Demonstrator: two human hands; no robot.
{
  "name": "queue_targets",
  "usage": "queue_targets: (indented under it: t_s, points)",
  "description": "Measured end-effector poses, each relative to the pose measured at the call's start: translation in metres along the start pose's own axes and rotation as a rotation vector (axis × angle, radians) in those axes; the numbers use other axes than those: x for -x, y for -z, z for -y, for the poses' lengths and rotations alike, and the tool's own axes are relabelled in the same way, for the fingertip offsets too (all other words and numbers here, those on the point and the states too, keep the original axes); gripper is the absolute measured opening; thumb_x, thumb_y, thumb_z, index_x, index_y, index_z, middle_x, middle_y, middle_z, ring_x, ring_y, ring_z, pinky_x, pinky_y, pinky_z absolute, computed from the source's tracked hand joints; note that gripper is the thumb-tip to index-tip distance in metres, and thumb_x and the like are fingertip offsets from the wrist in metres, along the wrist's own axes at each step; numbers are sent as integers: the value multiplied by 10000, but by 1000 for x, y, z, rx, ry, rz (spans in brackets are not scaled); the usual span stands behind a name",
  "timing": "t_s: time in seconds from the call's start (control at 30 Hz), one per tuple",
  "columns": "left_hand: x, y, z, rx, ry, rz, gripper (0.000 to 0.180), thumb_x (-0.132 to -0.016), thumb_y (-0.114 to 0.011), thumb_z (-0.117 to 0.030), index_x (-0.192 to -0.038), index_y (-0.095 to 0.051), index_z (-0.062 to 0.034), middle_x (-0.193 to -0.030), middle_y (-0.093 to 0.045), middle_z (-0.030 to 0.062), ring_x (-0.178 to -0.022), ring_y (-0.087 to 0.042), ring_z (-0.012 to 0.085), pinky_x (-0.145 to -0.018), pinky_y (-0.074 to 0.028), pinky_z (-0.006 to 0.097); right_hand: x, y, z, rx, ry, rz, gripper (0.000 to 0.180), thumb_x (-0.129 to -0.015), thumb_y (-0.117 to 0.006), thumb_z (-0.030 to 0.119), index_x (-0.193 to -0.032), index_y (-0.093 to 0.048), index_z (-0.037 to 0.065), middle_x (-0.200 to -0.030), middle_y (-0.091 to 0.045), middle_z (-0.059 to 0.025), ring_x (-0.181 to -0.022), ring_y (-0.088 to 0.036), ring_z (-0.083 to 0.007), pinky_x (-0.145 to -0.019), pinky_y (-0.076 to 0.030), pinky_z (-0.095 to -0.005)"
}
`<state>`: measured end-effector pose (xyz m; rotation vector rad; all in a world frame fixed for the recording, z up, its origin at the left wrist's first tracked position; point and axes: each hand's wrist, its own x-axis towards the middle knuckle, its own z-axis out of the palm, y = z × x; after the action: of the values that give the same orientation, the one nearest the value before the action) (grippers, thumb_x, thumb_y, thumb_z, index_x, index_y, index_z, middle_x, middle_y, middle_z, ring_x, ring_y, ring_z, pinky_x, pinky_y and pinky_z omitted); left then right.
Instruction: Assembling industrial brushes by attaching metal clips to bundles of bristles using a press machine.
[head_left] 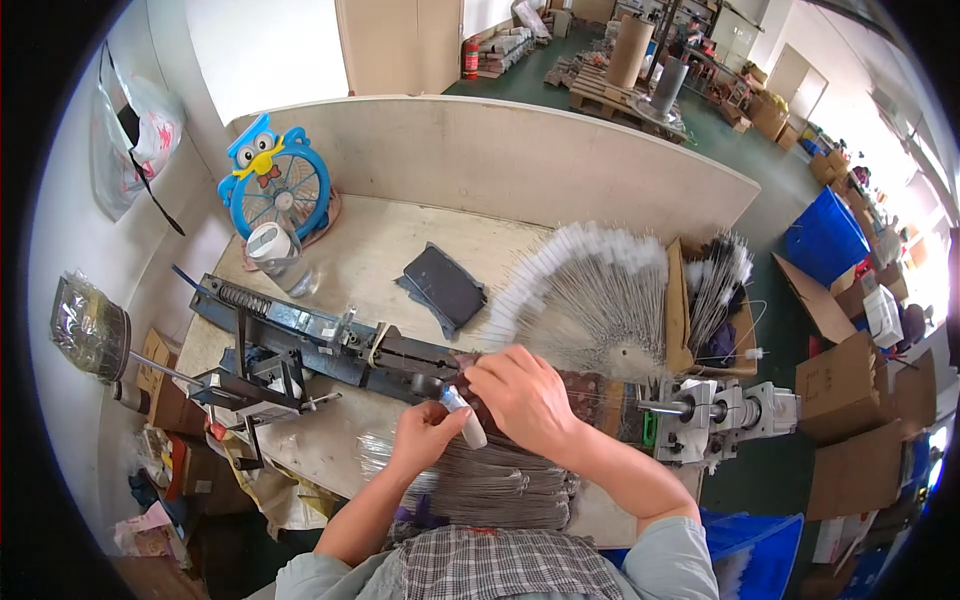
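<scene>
My left hand (424, 436) pinches a small white tube-shaped thing with a pale blue end (470, 429) just in front of a long dark metal fixture (385, 358). Close beside it, my right hand (525, 400) has its fingers drawn together at the fixture's right end; what they hold, if anything, is hidden. A round dark metal part (427, 385) sits by my left fingertips. Under my wrists lies a thick stack of thin grey wires (500, 485). Beyond my right hand, wire brushes with white bristle tips (590, 295) fan out across the table.
A cardboard box (680, 330) of more wire brushes stands right of the fan, near a metal spindle unit (725, 415). A hand crank (250, 445) juts out at left. Farther back are a dark folded cloth (443, 287), a clear jar (280, 262) and a blue fan (280, 190).
</scene>
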<state>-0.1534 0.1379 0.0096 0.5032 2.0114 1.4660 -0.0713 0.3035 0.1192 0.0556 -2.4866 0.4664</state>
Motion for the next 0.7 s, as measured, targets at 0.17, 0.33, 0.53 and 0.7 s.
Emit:
queue_targets:
  t_s: [0.17, 0.33, 0.53, 0.7]
  points:
    - [8, -32, -27, 627, 38, 25, 191, -842, -612, -186, -864, -598, 3, -887, -633, 102, -694, -606, 149, -619, -479, 306, 67, -2, -16, -86, 46, 255, 277, -671, -595, 48, -944, -629, 84, -904, -600, -20, -837, -571, -216, -674, -478, -338]
    - [5, -30, -30, 137, 7, 67, 141, -761, -639, -62, -796, -509, -20, -683, -595, 68, -590, -580, 117, -525, -466, 274, 73, -22, -77, 121, -99, 77, 286, -717, -551, 71, -1001, -593, 72, -883, -567, -51, -886, -533, -231, -736, -437, -371]
    - [5, -12, -31, 62, 12, 155, 218, -788, -670, -98, -887, -511, 11, -748, -610, 79, -627, -601, 136, -577, -500, 276, 52, -51, -145, 355, -491, 19, 141, -736, -565, 79, -861, -630, 90, -881, -596, -84, -919, -545, -284, -771, -448, -403]
    - [20, 44, -3, 386, 10, -151, 300, -827, -643, -112, -1083, -507, -34, -858, -599, 100, -749, -617, 168, -652, -512, 294, 53, -53, -160, 394, -669, 150, 104, -731, -566, 39, -779, -656, 59, -892, -596, -95, -933, -551, -295, -775, -457, -419]
